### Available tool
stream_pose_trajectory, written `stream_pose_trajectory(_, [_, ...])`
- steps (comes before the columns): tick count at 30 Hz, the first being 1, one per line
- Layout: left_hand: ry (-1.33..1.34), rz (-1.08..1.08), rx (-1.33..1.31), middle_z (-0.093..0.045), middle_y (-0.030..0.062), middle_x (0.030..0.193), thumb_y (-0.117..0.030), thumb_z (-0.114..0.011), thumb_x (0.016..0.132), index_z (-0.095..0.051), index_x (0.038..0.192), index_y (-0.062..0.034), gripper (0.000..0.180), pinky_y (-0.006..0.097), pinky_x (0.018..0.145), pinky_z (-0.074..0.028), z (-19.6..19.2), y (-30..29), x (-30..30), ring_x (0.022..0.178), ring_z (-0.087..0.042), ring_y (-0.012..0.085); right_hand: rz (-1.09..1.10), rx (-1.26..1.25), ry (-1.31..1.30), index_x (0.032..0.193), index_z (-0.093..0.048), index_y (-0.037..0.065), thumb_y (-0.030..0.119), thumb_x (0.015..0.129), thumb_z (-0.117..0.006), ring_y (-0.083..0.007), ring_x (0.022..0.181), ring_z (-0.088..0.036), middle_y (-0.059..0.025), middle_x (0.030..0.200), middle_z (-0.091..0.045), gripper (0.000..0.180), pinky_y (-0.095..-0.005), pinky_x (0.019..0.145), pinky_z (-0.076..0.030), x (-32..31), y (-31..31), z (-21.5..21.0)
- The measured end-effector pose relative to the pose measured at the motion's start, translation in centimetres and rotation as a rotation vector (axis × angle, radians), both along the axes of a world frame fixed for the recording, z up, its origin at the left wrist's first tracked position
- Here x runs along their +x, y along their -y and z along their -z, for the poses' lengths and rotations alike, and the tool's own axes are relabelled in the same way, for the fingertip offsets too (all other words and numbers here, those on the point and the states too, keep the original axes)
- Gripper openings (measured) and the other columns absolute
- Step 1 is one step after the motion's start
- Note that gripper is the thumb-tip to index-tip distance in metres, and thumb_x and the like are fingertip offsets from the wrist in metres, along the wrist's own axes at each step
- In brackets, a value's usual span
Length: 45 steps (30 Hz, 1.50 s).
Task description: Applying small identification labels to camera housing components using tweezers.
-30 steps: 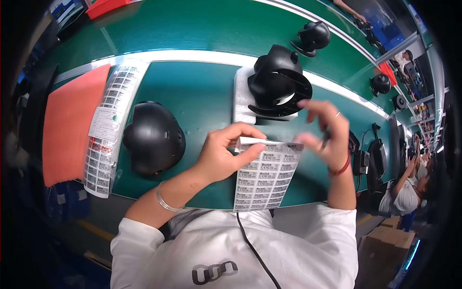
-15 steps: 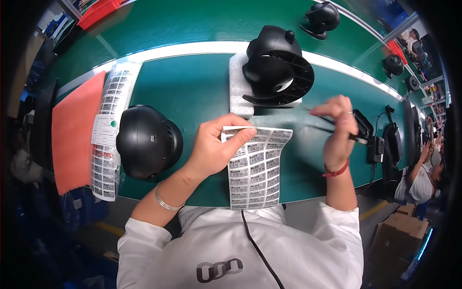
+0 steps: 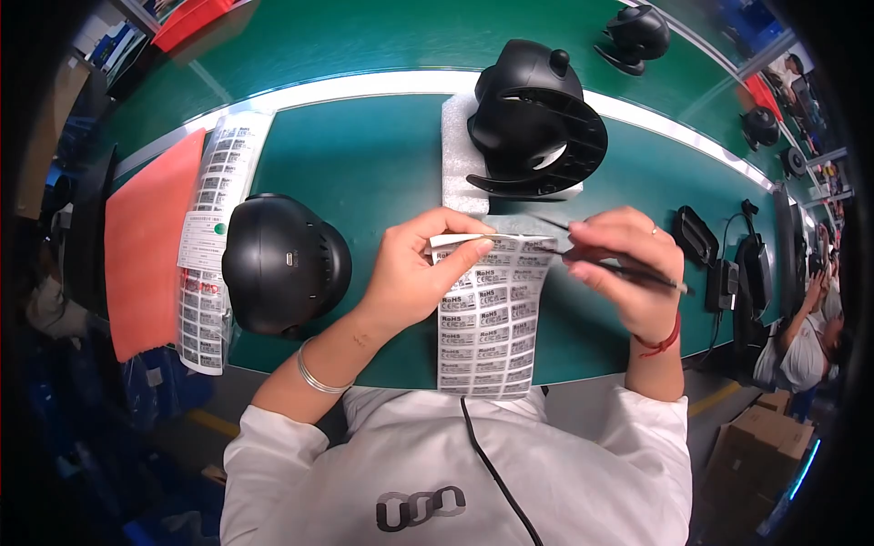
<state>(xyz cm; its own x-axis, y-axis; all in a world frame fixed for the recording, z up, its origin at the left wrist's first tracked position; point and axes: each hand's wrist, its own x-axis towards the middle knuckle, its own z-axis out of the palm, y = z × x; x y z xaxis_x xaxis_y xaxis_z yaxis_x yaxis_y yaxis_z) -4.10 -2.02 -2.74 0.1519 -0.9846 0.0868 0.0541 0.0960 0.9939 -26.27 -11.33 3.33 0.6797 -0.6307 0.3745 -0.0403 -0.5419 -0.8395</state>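
Note:
My left hand [image 3: 423, 273] pinches the top edge of a sheet of printed labels [image 3: 487, 328], which is bent over there and hangs down to the table's front edge. Dark tweezers [image 3: 669, 281] are in my right hand [image 3: 633, 264], held between thumb and fingers. Their thin tips point left, close to the sheet's upper right corner; whether they touch it I cannot tell. Beyond my hands, a black rounded device [image 3: 528, 118] with an open ring-shaped base lies on a white foam block [image 3: 458, 155]. Left of my left hand stands another black rounded housing [image 3: 284, 264].
At the left lie more label sheets [image 3: 202, 314] and an orange-red sheet [image 3: 155, 246]. To the right are a black power adapter [image 3: 724, 287] with cable and other black parts [image 3: 696, 235]. More black devices [image 3: 637, 35] stand on the far green surface. Another person [image 3: 797, 341] sits at far right.
My right hand has come left and nearer to the sheet, bringing the tweezers' tips to its upper right corner. The left hand keeps its grip on the label sheet.

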Motion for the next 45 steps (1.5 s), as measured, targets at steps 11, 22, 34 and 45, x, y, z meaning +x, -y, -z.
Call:
stream_pose_trajectory(11, [0.356, -0.016, -0.169, -0.070, 0.0098, 0.075, -0.006, -0.071, 0.084, -0.070, 0.085, 0.0020, 0.008, 0.025, 0.057, -0.049, -1.0, -0.4, 0.5, 0.064, -0.065, 0.0122, -0.015, -0.138, 0.064, 0.094, -0.072, -0.004, 0.002, 0.067, -0.081, -0.0231, 0.083, -0.070, -0.0151, 0.092, -0.071, 0.030, -0.0290, 0.075, -0.054, 0.4, 0.1, 1.0])
stream_pose_trajectory(22, [0.270, 0.061, -0.120, -0.072, 0.0107, 0.082, 0.000, -0.067, 0.082, -0.070, 0.092, 0.0019, 0.010, 0.026, 0.065, -0.052, -1.1, -0.2, 0.2, 0.071, -0.068, 0.0142, -0.044, -0.287, 0.033, 0.090, -0.072, -0.003, -0.004, 0.068, -0.078, -0.0242, 0.076, -0.070, -0.0140, 0.087, -0.071, 0.023, -0.0293, 0.068, -0.056, 0.9, -0.3, 0.7])
stream_pose_trajectory(34, [0.177, 0.053, 0.000, -0.072, 0.0071, 0.089, -0.002, -0.072, 0.081, -0.065, 0.099, -0.0007, 0.019, 0.025, 0.072, -0.052, -0.5, -0.2, 0.2, 0.082, -0.068, 0.0105, 0.001, -0.536, -0.008, 0.086, -0.071, 0.001, -0.001, 0.065, -0.081, -0.0220, 0.073, -0.069, -0.0091, 0.082, -0.070, 0.023, -0.0303, 0.066, -0.057, 1.8, -1.3, 0.9])
stream_pose_trajectory(45, [0.134, 0.137, -0.012, -0.070, 0.0086, 0.093, 0.007, -0.062, 0.084, -0.034, 0.144, -0.0014, 0.067, 0.024, 0.084, -0.049, -1.0, 0.0, 0.4, 0.092, -0.065, 0.0108, 0.197, -0.426, 0.025, 0.086, -0.071, -0.003, -0.013, 0.069, -0.072, -0.0227, 0.069, -0.068, -0.0135, 0.082, -0.071, 0.019, -0.0287, 0.063, -0.054, 0.7, -0.5, 0.7])
